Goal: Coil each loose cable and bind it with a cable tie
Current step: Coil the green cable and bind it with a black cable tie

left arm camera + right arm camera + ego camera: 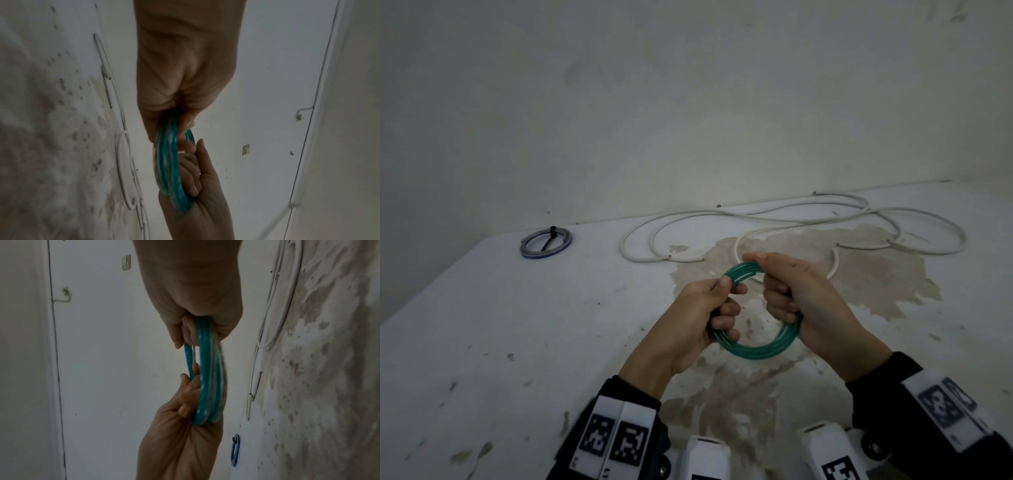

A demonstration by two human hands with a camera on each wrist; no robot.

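Observation:
A green cable (760, 349) wound into a round coil of several turns hangs above the white table (517, 325). My left hand (709, 308) grips the coil's left side, fingers curled round the strands. My right hand (787, 291) grips the right side and top, thumb on the outer strands. The left wrist view shows the green coil (170, 170) edge-on between both hands, as does the right wrist view, where the green coil (207, 378) runs from my palm to the other hand. A dark bit shows in the left fist; I cannot tell what it is.
A long white cable (774, 222) sprawls loose in wide loops across the back of the table. A small blue and clear coil (546, 242), bound with a black cable tie, lies at the back left. A brown stain (825, 274) marks the tabletop under my hands.

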